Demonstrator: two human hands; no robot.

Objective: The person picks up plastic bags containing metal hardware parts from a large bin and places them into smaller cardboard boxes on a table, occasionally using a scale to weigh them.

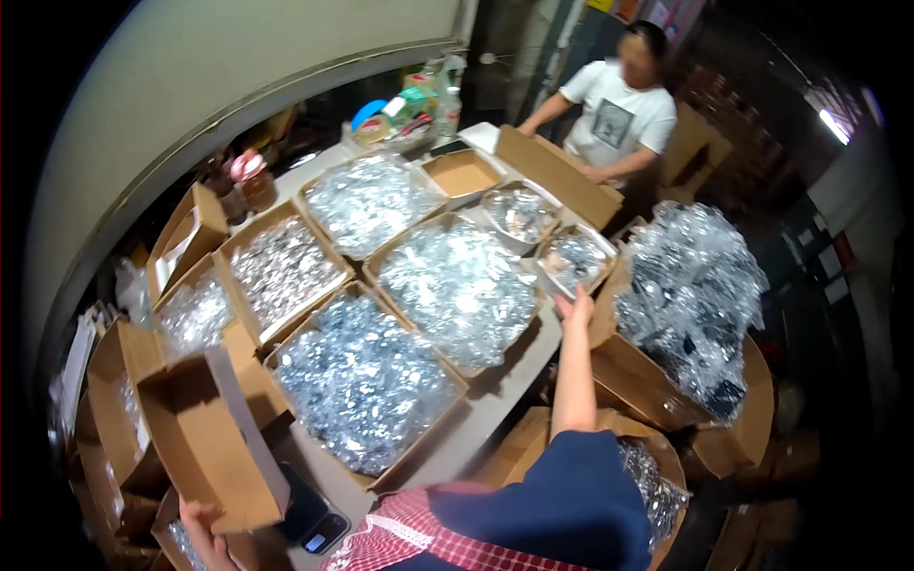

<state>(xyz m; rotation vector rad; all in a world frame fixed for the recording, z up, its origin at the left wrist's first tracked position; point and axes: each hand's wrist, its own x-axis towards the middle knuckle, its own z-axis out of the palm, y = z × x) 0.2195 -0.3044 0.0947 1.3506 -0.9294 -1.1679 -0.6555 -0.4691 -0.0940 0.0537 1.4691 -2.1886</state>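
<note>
My left hand [203, 535] grips the near end of an empty brown cardboard box [205, 428], which is tilted at the table's left front. A dark scale [314, 514] with a small lit display lies beside that box. Across the table, my right arm is stretched out and my right hand [575, 306] holds the near edge of a small open box [602, 271] containing shiny clear packets. Next to it stands another small box [541, 238] with similar packets. Larger open boxes of shiny clear-wrapped pieces [362, 381] fill the middle of the table.
A co-worker [619, 119] stands at the far side with hands on a large cardboard box [557, 176]. To the right, a big carton holds a heap of clear bags [690, 295]. A red-lidded jar [254, 181] and bottles [447, 112] stand at the back. More cartons crowd the left.
</note>
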